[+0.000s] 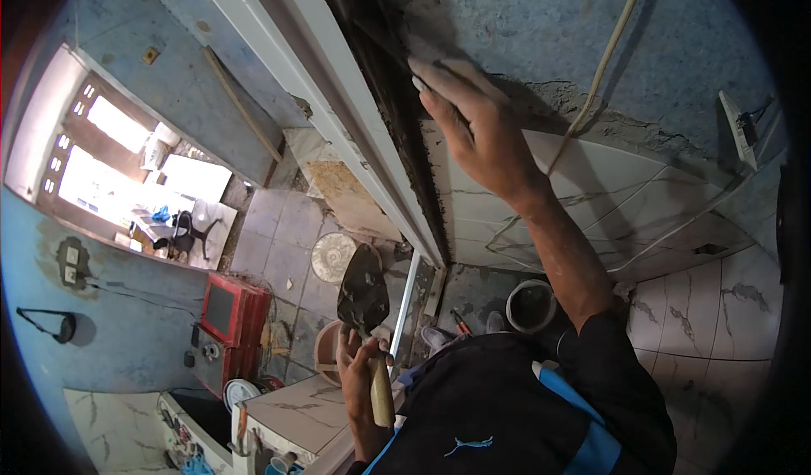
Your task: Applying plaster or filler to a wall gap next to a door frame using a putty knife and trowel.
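A worker [498,382] lays the right hand [473,120], fingers extended and close together, at the dark channel [380,82] running along the right side of a white frame [342,108]. The left hand [359,365] grips a trowel [363,289] by its wooden handle, the blade raised left of the frame's foot. Whether the right palm hides anything cannot be told. Good work here probably means firm, even finger pressure along the channel, small amounts at a time, with the trowel kept level and near the frame but off its face. The count: two hands, one trowel, one frame; one pale cable [621,32] and one bucket [532,283] to the frame's right; one round disc [334,257] and one red cabinet [236,306] to its left.
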The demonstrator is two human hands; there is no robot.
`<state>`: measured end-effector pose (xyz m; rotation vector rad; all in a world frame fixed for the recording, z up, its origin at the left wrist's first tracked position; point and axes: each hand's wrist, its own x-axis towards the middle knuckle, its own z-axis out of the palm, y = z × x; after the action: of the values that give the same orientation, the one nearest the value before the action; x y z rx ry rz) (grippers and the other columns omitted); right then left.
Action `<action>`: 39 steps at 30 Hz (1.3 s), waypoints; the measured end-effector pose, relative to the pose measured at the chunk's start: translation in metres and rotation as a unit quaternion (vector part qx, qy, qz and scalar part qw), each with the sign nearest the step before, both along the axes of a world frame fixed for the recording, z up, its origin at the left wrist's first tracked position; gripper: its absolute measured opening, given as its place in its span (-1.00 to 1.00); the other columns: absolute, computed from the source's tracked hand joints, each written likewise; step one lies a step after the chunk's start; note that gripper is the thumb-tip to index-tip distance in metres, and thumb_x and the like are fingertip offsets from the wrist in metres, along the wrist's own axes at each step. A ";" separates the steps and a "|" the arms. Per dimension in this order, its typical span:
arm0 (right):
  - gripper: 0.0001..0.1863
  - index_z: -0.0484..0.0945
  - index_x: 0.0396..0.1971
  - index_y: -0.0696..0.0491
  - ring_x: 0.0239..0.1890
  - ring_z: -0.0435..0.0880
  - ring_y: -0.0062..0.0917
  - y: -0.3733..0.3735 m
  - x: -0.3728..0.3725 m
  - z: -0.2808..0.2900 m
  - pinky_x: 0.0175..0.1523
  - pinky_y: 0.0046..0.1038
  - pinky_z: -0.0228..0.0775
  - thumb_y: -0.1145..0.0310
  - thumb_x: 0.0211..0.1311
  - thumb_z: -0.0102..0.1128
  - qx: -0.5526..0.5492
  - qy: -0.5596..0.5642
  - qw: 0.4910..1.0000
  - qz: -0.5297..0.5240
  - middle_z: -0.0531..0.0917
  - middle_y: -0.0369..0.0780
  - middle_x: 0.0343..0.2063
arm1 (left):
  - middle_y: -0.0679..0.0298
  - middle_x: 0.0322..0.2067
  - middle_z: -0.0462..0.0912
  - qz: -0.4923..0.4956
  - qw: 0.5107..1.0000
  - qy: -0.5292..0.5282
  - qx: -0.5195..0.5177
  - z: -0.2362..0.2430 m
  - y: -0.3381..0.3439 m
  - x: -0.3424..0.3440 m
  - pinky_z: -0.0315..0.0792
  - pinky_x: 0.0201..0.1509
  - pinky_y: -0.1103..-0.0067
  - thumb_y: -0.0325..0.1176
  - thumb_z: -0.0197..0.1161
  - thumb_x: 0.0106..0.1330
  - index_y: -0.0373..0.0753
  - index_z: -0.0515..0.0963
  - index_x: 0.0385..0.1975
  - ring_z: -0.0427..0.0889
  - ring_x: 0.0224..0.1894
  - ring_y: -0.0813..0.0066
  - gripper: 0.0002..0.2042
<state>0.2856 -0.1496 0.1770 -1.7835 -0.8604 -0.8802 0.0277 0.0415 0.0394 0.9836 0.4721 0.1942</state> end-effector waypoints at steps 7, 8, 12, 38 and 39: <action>-0.66 0.48 0.05 0.06 -0.19 0.64 -0.30 -0.002 -0.016 -0.068 -0.18 -0.39 0.55 0.47 0.27 0.04 -0.033 0.072 0.996 -0.034 0.54 -0.10 -0.17 | 0.15 -0.19 0.38 0.027 0.999 0.015 0.018 0.001 -0.004 -0.007 0.47 -0.56 0.54 -0.61 0.05 0.16 -0.36 0.24 -0.01 0.53 -0.39 0.42 -0.63; -0.65 0.48 0.06 0.05 -0.13 0.64 -0.29 -0.002 -0.017 -0.083 -0.14 -0.38 0.56 0.49 0.27 0.04 -0.027 0.069 0.996 -0.041 0.53 -0.10 -0.14 | 0.15 -0.18 0.38 0.029 0.999 0.020 0.019 -0.003 -0.005 -0.010 0.48 -0.56 0.54 -0.61 0.04 0.16 -0.36 0.23 0.00 0.53 -0.39 0.43 -0.63; -0.65 0.47 0.07 0.06 -0.15 0.64 -0.28 -0.012 -0.032 -0.128 -0.14 -0.37 0.55 0.48 0.27 0.04 -0.046 0.131 0.990 -0.033 0.53 -0.08 -0.14 | 0.12 -0.18 0.38 0.030 0.999 0.031 0.023 -0.004 -0.010 -0.017 0.49 -0.53 0.54 -0.60 0.06 0.16 -0.37 0.18 0.06 0.52 -0.40 0.40 -0.57; -0.63 0.44 0.01 0.27 -0.55 0.64 -0.55 -0.065 -0.121 -0.124 -0.63 -0.52 0.51 0.33 0.32 0.07 0.005 0.743 0.574 0.343 0.59 -0.18 -0.49 | 0.08 0.08 0.31 -0.117 0.954 0.054 0.270 0.006 -0.062 -0.014 0.49 -0.27 0.60 -0.69 0.07 0.16 -0.25 -0.03 0.33 0.57 -0.27 0.48 -0.30; -0.63 0.44 0.01 0.27 -0.55 0.64 -0.55 -0.067 -0.120 -0.127 -0.63 -0.52 0.51 0.33 0.32 0.07 0.005 0.743 0.573 0.345 0.59 -0.18 -0.49 | 0.07 0.10 0.31 -0.135 0.943 0.058 0.299 0.004 -0.063 -0.014 0.49 -0.26 0.60 -0.71 0.05 0.14 -0.24 -0.03 0.33 0.57 -0.26 0.48 -0.28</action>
<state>0.1651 -0.2162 0.0503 -1.2687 -0.2310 1.1213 0.0135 -0.0217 0.0433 1.6509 0.3846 0.0278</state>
